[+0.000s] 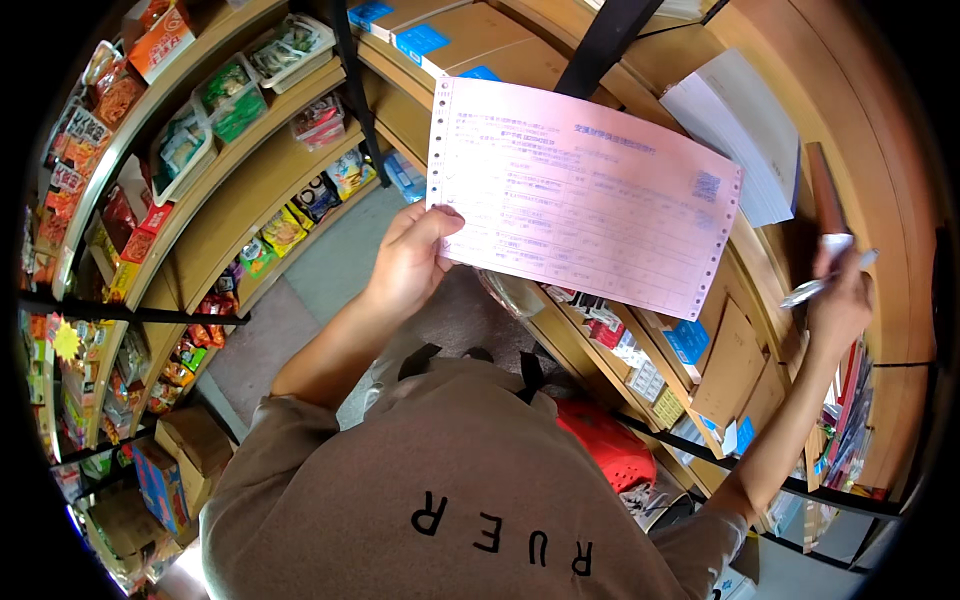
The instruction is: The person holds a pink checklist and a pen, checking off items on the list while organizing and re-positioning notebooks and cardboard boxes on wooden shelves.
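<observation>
My left hand (414, 259) pinches the lower left corner of a pink printed form (585, 195) between thumb and fingers. Perforated strips run along both short sides of the sheet, which bears printed text, a table and a printed code. On the right, my right hand (840, 296) is closed around a slim silvery object (806, 292), perhaps a pen, beside the wooden shelf unit. Just above that hand is a long brown item (827, 191), blurred; whether the fingers also touch it I cannot tell. A thick stack of white paper (731, 135) lies behind the form's right edge.
Shelves (225, 187) with packaged snacks and plastic tubs (229, 97) curve along the left. Flat brown cartons with blue labels (480, 37) lie on the shelf ahead. A red perforated basket (607, 442) is low by my right side. Cardboard boxes (191, 457) stand at the lower left.
</observation>
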